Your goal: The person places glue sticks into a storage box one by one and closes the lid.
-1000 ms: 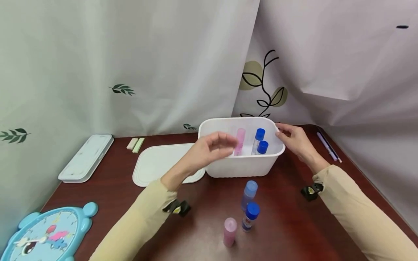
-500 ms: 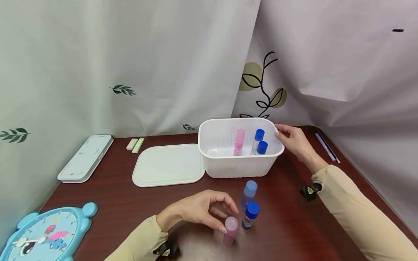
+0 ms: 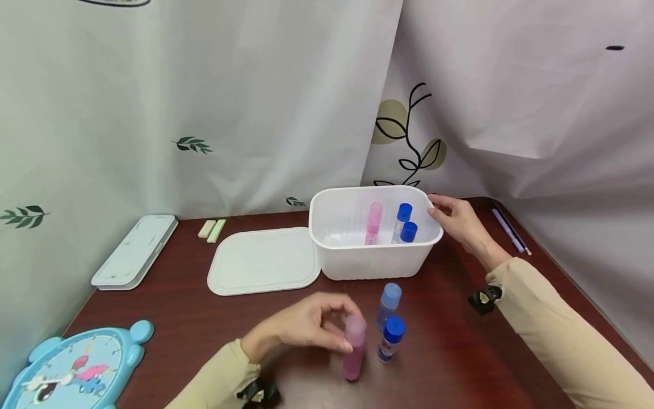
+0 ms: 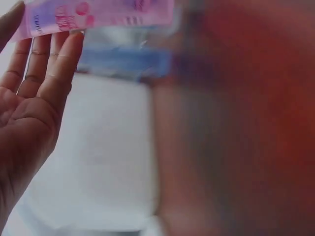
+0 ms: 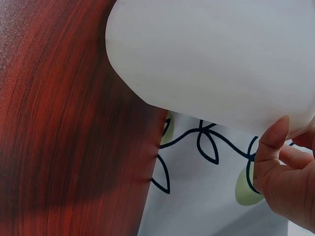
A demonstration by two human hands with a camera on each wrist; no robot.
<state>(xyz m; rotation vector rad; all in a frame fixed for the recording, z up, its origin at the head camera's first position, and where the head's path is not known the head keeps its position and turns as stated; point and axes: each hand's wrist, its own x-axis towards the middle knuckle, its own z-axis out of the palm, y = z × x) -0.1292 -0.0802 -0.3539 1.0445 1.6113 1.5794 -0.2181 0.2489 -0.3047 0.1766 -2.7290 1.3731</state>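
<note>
We look over a dark red wooden table [image 3: 449, 358] with streaked grain and a soft sheen, backed by a pale, creased curtain [image 3: 276, 102] printed with leaves and a looping black stem, which hangs behind the white box [image 3: 373, 264]. Left of the box lies a flat white lid [image 3: 263, 261], close beside it; farther left we find a pink eraser [image 3: 206, 228], a green eraser [image 3: 216, 231], then a white case [image 3: 134, 253]. A light blue clock [image 3: 76, 372] (with cartoon ears) lies well to the box's left and nearer us, while a purple pen [image 3: 507, 230] and a dark pencil [image 3: 512, 226] lie to its right.

In front of the box, our left hand [image 3: 309, 324] pinches a pink tube [image 3: 353, 359] between thumb and fingers. The tube is slim and somewhat see-through, leaning slightly, its wrap pink and lilac with lettering and round pink shapes; we cannot tell whether its base touches the table. Just beside it, also in front of the box, stand a pale blue tube [image 3: 390, 304] and a blue-capped tube [image 3: 390, 341]. Our right hand [image 3: 462, 224] holds the box's right end at the rim. Inside the box stand a second pink tube [image 3: 374, 221] and two more blue-capped ones.
</note>
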